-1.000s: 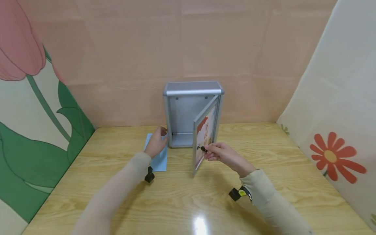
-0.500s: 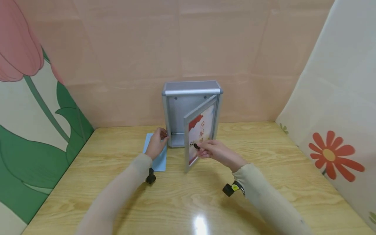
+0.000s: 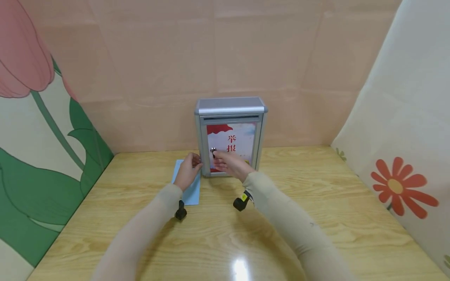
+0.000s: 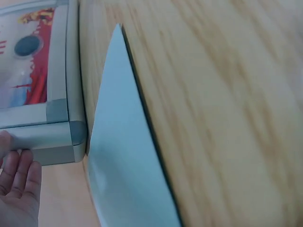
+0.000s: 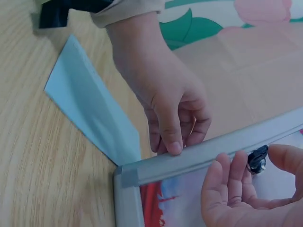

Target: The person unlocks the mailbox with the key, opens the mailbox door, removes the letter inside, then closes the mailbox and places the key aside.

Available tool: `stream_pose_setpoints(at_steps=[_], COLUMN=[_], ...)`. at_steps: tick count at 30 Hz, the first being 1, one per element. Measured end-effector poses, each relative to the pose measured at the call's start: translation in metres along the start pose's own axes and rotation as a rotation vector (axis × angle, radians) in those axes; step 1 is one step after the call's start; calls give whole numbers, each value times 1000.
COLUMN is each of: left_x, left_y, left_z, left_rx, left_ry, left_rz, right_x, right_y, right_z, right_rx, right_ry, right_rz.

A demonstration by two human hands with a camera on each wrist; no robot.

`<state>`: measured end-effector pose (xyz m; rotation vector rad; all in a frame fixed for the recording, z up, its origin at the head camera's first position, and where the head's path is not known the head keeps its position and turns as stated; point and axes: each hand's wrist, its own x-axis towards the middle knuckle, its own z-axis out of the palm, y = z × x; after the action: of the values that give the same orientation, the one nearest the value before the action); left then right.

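Observation:
A silver metal letter box (image 3: 230,104) stands upright at the back of the table, its front door (image 3: 246,136) swung against the frame. Red characters and a slot show on that front. My right hand (image 3: 233,163) pinches the black-headed key (image 3: 213,154) at the door's lock between thumb and fingers. On the box's left side, my left hand (image 3: 188,171) grips the frame, thumb on the front edge and fingers curled round the side, as the right wrist view shows. A light blue sheet of folded paper (image 4: 123,142) lies partly beneath the left forearm and hand.
The wooden table (image 3: 302,187) reaches back to a pinkish backdrop (image 3: 154,78). Printed flower sheets line both sides, with a red flower (image 3: 397,187) at right. Each wrist wears a small black camera.
The door has swung from standing ajar to meeting the box's front. My right hand has moved left and away from me with the key; the left hand has stayed at the box's side.

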<state>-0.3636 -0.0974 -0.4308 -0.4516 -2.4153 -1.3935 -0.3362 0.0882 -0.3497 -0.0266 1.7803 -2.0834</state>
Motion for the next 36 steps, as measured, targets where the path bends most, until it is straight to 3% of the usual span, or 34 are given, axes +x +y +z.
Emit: stream_pose_setpoints(at_steps=[9,12,16,19,28,33,36], left_x=[3,3,4,4,1,3,4], left_y=[0,-1,-2,-3,-1,0,0], left_z=[-2,-3,-2,-2,-2,0,0], left_rx=[30,32,27,33,36,39,40], left_ry=[-46,-44,-33,-27,-28,-30,-35], left_rz=[-71,-75,-70,-68,-57,-54,-57], right_x=[9,9,8,8,3,-13,-18], right_y=[0,-1,-2,-2,0,4,8], right_z=[3,7,12,14,13,-1,-17], right_rx=[38,-27,-191,-230,-65,-257,-465], right_ry=[36,63,96,100,12,-150,-141], right_rz=[-7,-30,-71,-85,-102,-102,-103])
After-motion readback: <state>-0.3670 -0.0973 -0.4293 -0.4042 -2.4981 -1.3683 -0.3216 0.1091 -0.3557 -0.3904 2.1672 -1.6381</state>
